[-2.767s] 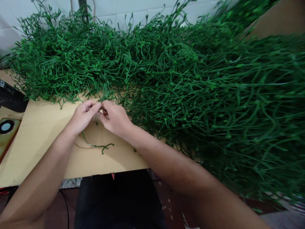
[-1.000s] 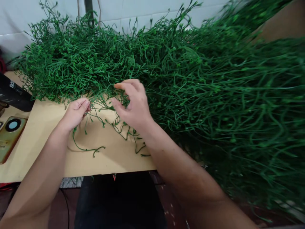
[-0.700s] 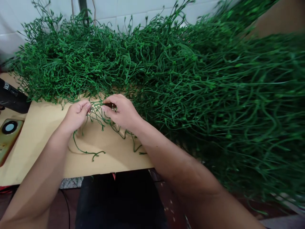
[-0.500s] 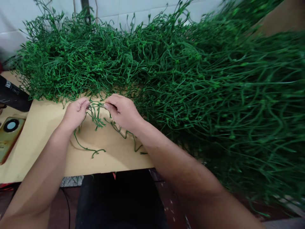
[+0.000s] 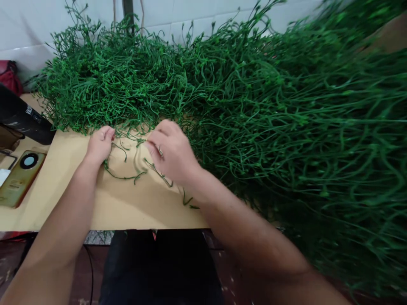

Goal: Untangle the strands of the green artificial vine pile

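Observation:
My left hand (image 5: pixel 101 144) is closed in a pinch over the yellowish board. It grips a thin green plant stem (image 5: pixel 124 178), which looks artificial and curves down from the fingers. Just to the right, my right hand (image 5: pixel 171 148) is curled, thumb against fingers and slightly blurred. A bit of green stem shows between its thumb and fingers; the rest of what it holds is hidden. Beneath it a loose crooked stem (image 5: pixel 163 178) lies on the board. Behind both hands rises a large heap of green branching stems (image 5: pixel 127 80).
The yellowish board (image 5: pixel 127 207) ends at a front edge above my dark-clothed lap. At the left lie a black cylinder (image 5: pixel 28 116) with white lettering and a phone (image 5: pixel 23 178). A red bag (image 5: pixel 11 76) sits behind them. The heap spreads along the whole right side, against a tiled wall (image 5: pixel 187 15).
My hands have moved apart a little, the right one turning and shifting right. The small bunch of stems stretched between them is no longer there. The view has shifted slightly left.

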Available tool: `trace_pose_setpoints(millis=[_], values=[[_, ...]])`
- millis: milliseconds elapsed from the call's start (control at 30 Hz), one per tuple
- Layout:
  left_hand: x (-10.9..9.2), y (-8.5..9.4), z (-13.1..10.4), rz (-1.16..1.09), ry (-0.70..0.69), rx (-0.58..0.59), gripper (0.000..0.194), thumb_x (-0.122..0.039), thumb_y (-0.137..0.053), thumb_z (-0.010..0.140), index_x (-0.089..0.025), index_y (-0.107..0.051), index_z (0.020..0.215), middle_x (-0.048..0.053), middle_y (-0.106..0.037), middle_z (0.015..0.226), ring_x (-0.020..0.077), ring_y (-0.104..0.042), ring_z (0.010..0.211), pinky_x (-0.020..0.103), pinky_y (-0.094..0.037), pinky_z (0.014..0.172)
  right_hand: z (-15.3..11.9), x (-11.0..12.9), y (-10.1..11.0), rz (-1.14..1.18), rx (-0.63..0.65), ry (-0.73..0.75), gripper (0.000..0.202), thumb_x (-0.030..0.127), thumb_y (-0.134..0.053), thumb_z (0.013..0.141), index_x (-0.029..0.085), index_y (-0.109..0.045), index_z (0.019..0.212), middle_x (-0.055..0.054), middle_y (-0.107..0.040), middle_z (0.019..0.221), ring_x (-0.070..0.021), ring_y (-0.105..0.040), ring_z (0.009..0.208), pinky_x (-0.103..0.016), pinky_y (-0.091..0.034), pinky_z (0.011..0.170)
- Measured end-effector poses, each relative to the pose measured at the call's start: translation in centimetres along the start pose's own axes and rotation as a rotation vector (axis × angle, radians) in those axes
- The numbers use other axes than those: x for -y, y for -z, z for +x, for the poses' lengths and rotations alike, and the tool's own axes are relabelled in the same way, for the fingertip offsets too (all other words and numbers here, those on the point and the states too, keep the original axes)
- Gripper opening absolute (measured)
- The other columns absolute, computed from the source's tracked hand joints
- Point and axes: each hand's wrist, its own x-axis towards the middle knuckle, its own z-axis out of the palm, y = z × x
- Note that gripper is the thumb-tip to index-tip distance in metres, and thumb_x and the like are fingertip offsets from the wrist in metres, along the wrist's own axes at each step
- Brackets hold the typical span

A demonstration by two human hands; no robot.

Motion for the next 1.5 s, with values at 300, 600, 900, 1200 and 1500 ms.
trace_pose_setpoints(millis=[300,600,900,1200,1500], values=[[-2.7,-0.5,-1.7,-0.148,-0.188,0.210,0.027,-0.025,-0.042,0.083,-0.018,-0.044,0.058,-0.004,-0.036,0.050,0.0094,-0.033,0.050,0.022,-0.029,0.053,0.6,-2.4,-0.6,0.064,-0.077,-0.146,0.032,0.032,-0.050,0.083,0.016,-0.057,0.110,-0.011,-0.057,0.112,-0.0236,-0.048,0.107,-0.042,-0.038,0.096],[-3.2,-0.9,-2.4,-0.089,-0.272,0.264,0.027,-0.029,-0.042,0.084,-0.018,-0.043,0.059,-0.005,-0.034,0.050,0.0090,-0.033,0.050,0.023,-0.029,0.053,0.8,-2.0,-2.1,0.190,0.177,-0.180,0.013,0.022,-0.049,0.083,0.015,-0.057,0.077,-0.004,-0.058,0.075,-0.0150,-0.050,0.075,-0.028,-0.037,0.070],[-3.0,-2.0,-1.9,-0.003,-0.194,0.201,0.028,-0.030,-0.041,0.084,-0.019,-0.040,0.059,-0.004,-0.036,0.054,0.0103,-0.034,0.054,0.025,-0.026,0.054,0.5,-1.2,-1.4,0.040,0.103,0.049,0.020,0.022,-0.037,0.087,0.019,-0.046,0.069,-0.004,-0.056,0.072,-0.0166,-0.047,0.072,-0.032,-0.032,0.069],[0.6,1.6,0.2,-0.113,0.108,-0.166,0.026,-0.019,-0.043,0.085,-0.018,-0.043,0.059,-0.004,-0.036,0.051,0.0096,-0.032,0.049,0.024,-0.025,0.051,0.0,0.4,0.0,0.277,-0.123,0.204,0.018,0.016,-0.036,0.087,0.020,-0.042,0.070,-0.001,-0.047,0.065,-0.0134,-0.044,0.066,-0.028,-0.037,0.064],[-2.9,0.3,-1.3,-0.433,0.082,0.033,0.029,-0.020,-0.044,0.086,-0.017,-0.043,0.058,-0.005,-0.034,0.048,0.0053,-0.026,0.038,0.019,-0.019,0.038,0.7,-2.5,0.3,0.186,-0.246,-0.165,0.024,0.028,-0.042,0.086,0.020,-0.039,0.064,0.002,-0.043,0.059,-0.0101,-0.039,0.058,-0.026,-0.031,0.056]])
